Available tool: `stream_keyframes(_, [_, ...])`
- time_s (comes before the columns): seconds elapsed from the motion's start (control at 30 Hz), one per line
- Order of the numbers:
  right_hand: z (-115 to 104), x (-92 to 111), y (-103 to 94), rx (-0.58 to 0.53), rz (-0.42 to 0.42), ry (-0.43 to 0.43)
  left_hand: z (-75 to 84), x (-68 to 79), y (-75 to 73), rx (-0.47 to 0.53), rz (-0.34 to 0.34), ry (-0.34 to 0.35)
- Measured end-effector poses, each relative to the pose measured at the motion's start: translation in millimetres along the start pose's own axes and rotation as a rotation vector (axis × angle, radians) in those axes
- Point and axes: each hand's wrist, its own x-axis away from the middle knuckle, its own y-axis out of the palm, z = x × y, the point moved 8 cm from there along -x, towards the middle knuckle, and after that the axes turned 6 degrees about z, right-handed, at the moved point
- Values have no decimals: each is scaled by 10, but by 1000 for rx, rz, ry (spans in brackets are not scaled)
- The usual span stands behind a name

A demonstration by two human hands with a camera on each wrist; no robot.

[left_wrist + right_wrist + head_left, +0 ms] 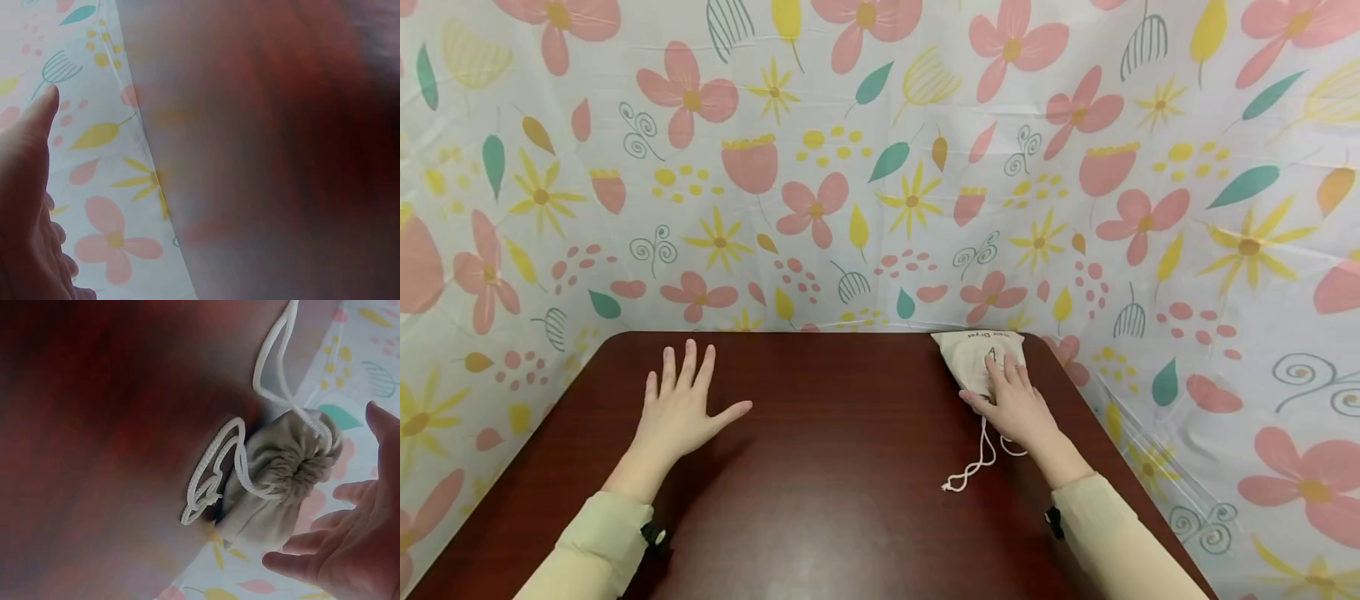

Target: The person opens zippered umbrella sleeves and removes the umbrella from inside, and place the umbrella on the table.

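A cream cloth drawstring bag with printed lettering lies at the table's far right corner. Its gathered mouth faces the near side, and white cords trail from it onto the tabletop. My right hand is spread over the bag's near right part, fingers extended and overlapping it in the head view. In the right wrist view the fingers reach out beside the bag, not curled round it. My left hand is held over the table's left side with its fingers straight and thumb spread, holding nothing.
The dark red-brown table has rounded far corners. A white curtain printed with flowers and leaves hangs behind it and along both sides, close to the table edges. A black band shows at the left cuff.
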Motion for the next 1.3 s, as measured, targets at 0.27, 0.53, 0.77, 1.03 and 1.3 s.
stream_keyframes(0.27, [224, -348, 71, -72, 30, 35, 71, -188, 153, 132, -143, -35])
stream_keyframes(0.53, [672, -510, 112, -292, -57, 298, 424, -315, 348, 178, -234, 54])
stream_keyframes(0.77, [635, -478, 275, -300, -203, 302, 805, -421, 518, 209, -256, 87])
stream_keyframes(1.03, [423, -439, 341, -263, -196, 317, 1190, -491, 605, 263, -289, 96])
stream_keyframes(1.3, [157, -394, 378, -220, -164, 264, 1402, -549, 737, 274, -288, 107])
